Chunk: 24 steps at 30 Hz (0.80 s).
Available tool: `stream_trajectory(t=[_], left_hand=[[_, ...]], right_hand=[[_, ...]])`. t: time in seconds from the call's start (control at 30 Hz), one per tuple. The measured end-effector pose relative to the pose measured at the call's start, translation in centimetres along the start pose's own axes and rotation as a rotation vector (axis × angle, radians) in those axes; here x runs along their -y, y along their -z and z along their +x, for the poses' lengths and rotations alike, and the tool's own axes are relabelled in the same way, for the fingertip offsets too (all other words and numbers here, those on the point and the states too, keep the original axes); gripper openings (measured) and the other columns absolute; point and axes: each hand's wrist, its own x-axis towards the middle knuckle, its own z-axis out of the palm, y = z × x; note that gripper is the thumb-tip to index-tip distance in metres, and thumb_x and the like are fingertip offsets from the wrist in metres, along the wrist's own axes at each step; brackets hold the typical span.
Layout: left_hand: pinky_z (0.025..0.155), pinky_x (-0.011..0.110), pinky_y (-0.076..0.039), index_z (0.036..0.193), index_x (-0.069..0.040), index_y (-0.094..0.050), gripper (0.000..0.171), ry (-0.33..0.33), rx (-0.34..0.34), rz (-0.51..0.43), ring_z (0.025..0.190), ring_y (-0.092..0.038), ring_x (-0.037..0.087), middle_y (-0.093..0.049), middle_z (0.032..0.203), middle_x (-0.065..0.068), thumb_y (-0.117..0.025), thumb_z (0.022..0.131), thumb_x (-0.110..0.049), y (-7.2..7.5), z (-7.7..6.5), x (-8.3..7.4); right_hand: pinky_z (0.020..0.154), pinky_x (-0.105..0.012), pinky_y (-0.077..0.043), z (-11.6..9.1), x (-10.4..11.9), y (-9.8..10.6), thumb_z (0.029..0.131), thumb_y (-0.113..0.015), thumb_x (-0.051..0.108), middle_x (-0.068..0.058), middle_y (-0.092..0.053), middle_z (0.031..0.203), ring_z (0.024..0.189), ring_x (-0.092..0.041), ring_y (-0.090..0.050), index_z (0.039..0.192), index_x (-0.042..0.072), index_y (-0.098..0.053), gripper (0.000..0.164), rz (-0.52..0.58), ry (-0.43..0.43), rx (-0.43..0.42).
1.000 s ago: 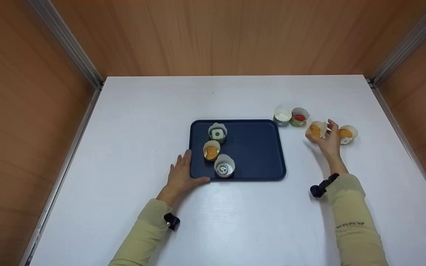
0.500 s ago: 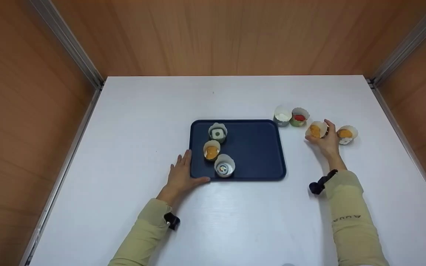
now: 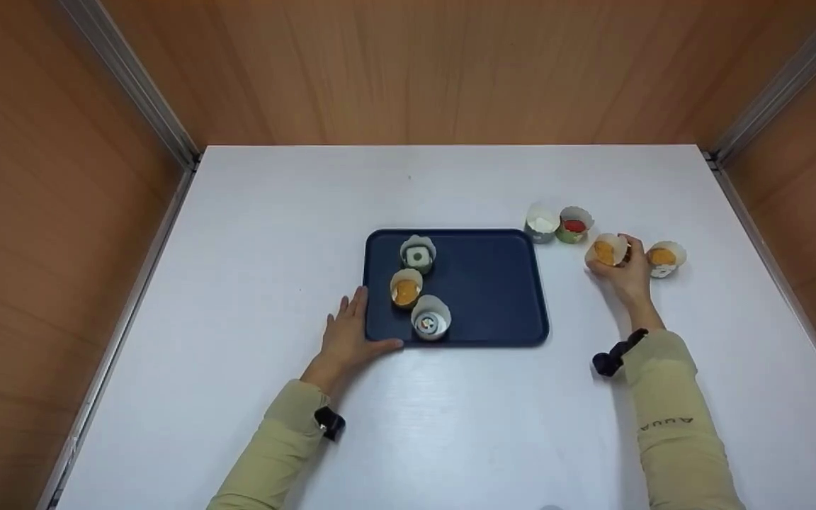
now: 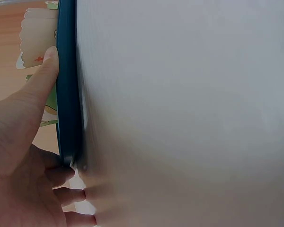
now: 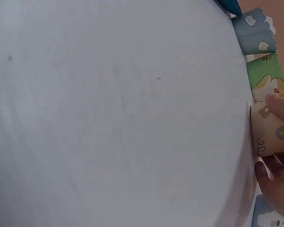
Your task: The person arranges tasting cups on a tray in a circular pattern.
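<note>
In the head view, my right hand (image 3: 631,280) holds a paper baking cup (image 3: 607,250) with something orange inside. The right wrist view shows my thumb (image 5: 274,101) on this beige printed cup (image 5: 270,130), with fingers on its other side. The cup stands on or very near the table; its base is partly hidden. My left hand (image 3: 343,338) touches the front-left corner of a dark blue tray (image 3: 489,290), thumb along the front edge and fingers at the left edge. On the tray stand three baking cups: one with a white block (image 3: 418,255), one orange-filled (image 3: 406,289), one with a round piece (image 3: 431,319).
Just right of the held cup stands another orange-filled baking cup (image 3: 665,258). A red-filled cup (image 3: 574,225) and a whitish cup (image 3: 541,223) stand side by side near the tray's back-right corner. Wooden panels (image 3: 408,71) border the white table (image 3: 280,212).
My right hand's fingers have closed in on the orange-filled baking cup from a wider spread, and the hand has shifted slightly left. My left hand and the tray stay in place.
</note>
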Motion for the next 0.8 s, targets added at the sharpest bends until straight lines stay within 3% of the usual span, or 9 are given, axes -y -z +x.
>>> stream_trajectory(t=[0.3, 0.8], left_hand=[[0.101, 0.055, -0.014, 0.143, -0.004, -0.008, 0.115, 0.003, -0.004, -0.006, 0.131, -0.011, 0.035, -0.014, 0.146, 0.013, -0.062, 0.063, -0.067, 0.0, -0.1, 0.1], [0.101, 0.056, -0.014, 0.142, -0.003, -0.01, 0.115, -0.01, -0.019, -0.02, 0.131, -0.012, 0.036, -0.015, 0.146, 0.013, -0.063, 0.062, -0.067, -0.1, 0.0, 0.3]], right_hand=[[0.099, -0.039, -0.03, -0.8, 0.6, -0.4, 0.075, -0.071, 0.013, -0.02, -0.037, 0.129, 0.118, -0.031, -0.035, 0.133, 0.0, -0.027, 0.075, -0.029, -0.005, -0.004], [0.091, -0.039, -0.037, -2.8, 2.5, -1.6, 0.07, -0.076, 0.015, -0.021, -0.043, 0.122, 0.11, -0.029, -0.04, 0.128, 0.0, -0.032, 0.074, -0.062, 0.06, 0.019]])
